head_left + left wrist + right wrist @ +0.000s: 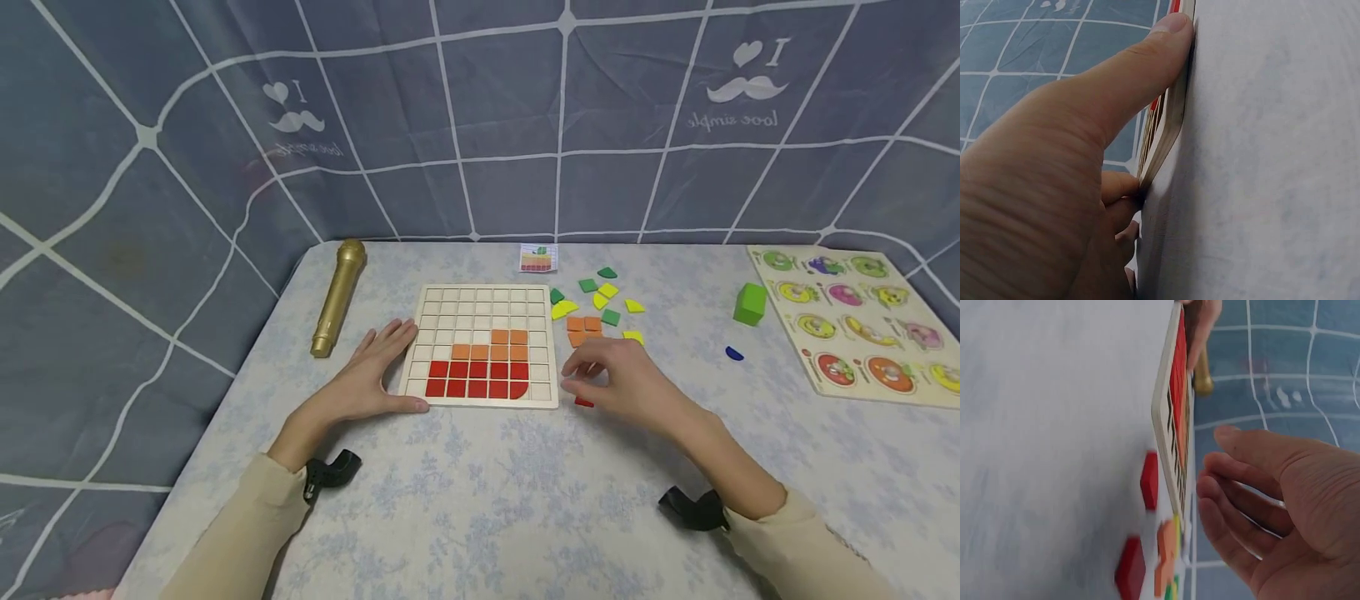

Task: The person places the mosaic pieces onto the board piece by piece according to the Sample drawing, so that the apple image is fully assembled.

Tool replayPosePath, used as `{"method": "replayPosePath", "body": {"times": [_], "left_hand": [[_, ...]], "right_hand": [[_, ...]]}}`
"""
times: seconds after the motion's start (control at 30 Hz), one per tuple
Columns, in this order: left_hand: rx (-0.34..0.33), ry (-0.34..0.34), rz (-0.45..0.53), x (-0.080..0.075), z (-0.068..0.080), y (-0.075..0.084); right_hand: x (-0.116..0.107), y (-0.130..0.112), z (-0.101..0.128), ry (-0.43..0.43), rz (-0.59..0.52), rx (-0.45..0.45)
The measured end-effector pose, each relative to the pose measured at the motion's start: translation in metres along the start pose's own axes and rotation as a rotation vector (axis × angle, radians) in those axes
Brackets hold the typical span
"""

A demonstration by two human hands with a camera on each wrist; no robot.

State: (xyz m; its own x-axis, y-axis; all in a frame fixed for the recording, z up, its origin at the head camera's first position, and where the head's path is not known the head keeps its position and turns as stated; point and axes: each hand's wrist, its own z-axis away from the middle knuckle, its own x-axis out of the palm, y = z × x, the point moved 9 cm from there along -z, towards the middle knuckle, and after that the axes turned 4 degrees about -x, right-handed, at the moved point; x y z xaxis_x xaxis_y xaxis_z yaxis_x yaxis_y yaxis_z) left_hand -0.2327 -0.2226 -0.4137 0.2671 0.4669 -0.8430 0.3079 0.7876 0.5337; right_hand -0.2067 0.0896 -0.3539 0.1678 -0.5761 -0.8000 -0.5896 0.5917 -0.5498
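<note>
Both hands work at the wooden grid board [480,346], which lies flat on the flowered tablecloth [487,500] near the middle of the table. Along the board's left edge rests the left hand [371,375], fingers straight and relaxed, thumb pressed against the near corner; the left wrist view shows that thumb [1141,69] touching the board's rim [1163,134]. Just off the board's right edge hovers the right hand [622,383], fingers loosely curled, holding nothing in the right wrist view [1260,500]. Red squares [476,379] fill the board's two lowest rows, with orange squares [491,346] above them. A loose red piece [584,402] lies on the cloth beneath the right hand, partly hidden by it; the wrist view shows two red pieces [1149,480] beside the board. Beyond the hand sit loose orange squares [583,329], then scattered green and yellow pieces [600,293]. A small pattern card [537,258] lies behind the board. Well to the left is a gold microphone [339,296]; to the right, a green cube [750,303], a small blue piece [734,354] and a peg puzzle board [851,329] at the table's edge.
</note>
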Motion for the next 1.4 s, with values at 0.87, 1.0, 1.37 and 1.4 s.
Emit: {"method": "replayPosePath", "body": {"times": [0.87,1.0,1.37,1.4], "left_hand": [[0.008,-0.007,0.002,-0.001,-0.001,0.002],[0.005,-0.007,0.005,0.0,0.0,0.002],[-0.004,-0.003,0.002,0.0,-0.001,0.002],[-0.005,-0.002,0.002,0.0,-0.001,0.002]], "right_hand": [[-0.012,0.052,0.038,-0.248,0.028,0.255],[-0.01,0.05,0.038,-0.251,0.018,0.238],[-0.011,0.031,0.024,-0.085,0.105,0.131],[-0.009,0.028,0.02,-0.073,0.098,0.118]]}}
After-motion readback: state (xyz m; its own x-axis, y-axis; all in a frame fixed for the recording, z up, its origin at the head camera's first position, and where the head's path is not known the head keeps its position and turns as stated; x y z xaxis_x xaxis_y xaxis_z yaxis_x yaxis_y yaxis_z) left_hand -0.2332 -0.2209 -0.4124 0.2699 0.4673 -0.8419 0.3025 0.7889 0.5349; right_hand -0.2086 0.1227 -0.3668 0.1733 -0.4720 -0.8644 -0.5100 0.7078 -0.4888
